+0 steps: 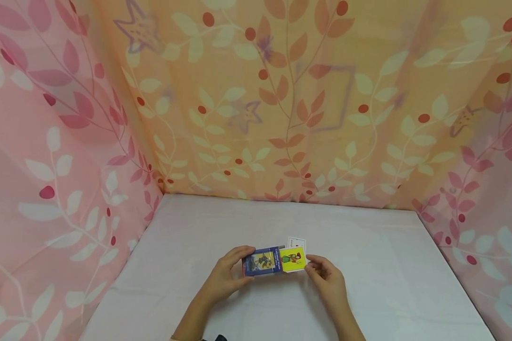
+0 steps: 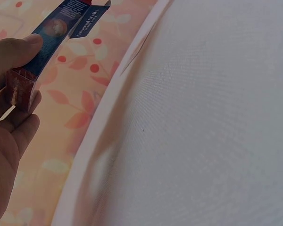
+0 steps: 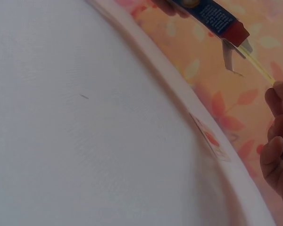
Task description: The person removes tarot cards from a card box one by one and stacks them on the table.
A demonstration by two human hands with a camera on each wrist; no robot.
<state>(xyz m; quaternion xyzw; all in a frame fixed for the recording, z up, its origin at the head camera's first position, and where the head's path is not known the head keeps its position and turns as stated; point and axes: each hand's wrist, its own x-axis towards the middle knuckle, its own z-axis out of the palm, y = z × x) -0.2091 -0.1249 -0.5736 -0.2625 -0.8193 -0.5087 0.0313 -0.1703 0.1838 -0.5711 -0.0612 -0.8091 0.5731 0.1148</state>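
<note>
My left hand grips a blue tarot card box by its left end, thumb on one side and fingers on the other. An end flap stands open on the box in the left wrist view. Out of the box's right end sticks a yellow card with a red-haired figure in green. My right hand pinches its outer edge between thumb and fingertips; edge-on, the yellow strip shows in the right wrist view. Behind it, a white card with red marks lies on the table.
The white-covered table runs back to an orange leaf-patterned curtain. Pink curtains hang at the left and the right. A small dark object peeks in at the bottom edge, near the left forearm.
</note>
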